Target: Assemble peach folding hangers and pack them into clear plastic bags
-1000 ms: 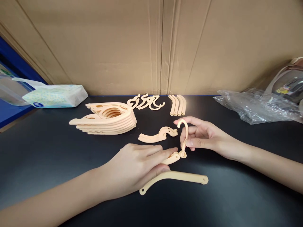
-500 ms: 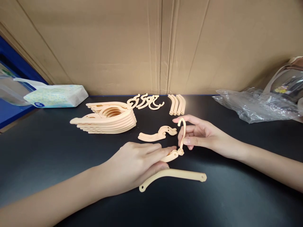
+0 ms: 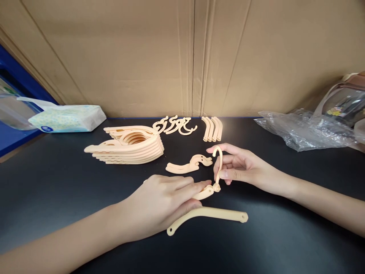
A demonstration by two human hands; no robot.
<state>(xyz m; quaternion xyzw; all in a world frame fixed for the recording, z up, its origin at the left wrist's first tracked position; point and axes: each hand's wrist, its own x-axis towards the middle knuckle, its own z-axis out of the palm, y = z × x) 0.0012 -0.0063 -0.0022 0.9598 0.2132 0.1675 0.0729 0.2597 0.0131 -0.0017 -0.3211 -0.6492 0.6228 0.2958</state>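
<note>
Pinched between thumb and fingers of my right hand (image 3: 242,165) is a cream plastic hanger hook (image 3: 220,163), upright with its curl at the top. The hook's knobbed base sits at the end of a hanger arm (image 3: 205,193), apparently touching it. My left hand (image 3: 168,198) lies over that arm and grips it against the table, hiding most of it. Just in front of my left hand lies a loose, curved hanger arm (image 3: 213,213) with a hole at each end. Behind both hands rests another hanger piece (image 3: 188,166) with a curved, two-holed end.
A stack of folded hangers (image 3: 128,148) stands at the left on the black table (image 3: 285,243). Farther back lie several loose hooks (image 3: 186,131) and several hanger arms (image 3: 211,129). A tissue pack (image 3: 68,118) is at left, a clear plastic bag (image 3: 299,127) at right, cardboard (image 3: 128,57) behind.
The whole view has shifted slightly, with things sitting a little lower in the picture. Both hands keep the same hold on the hook and the hanger arm.
</note>
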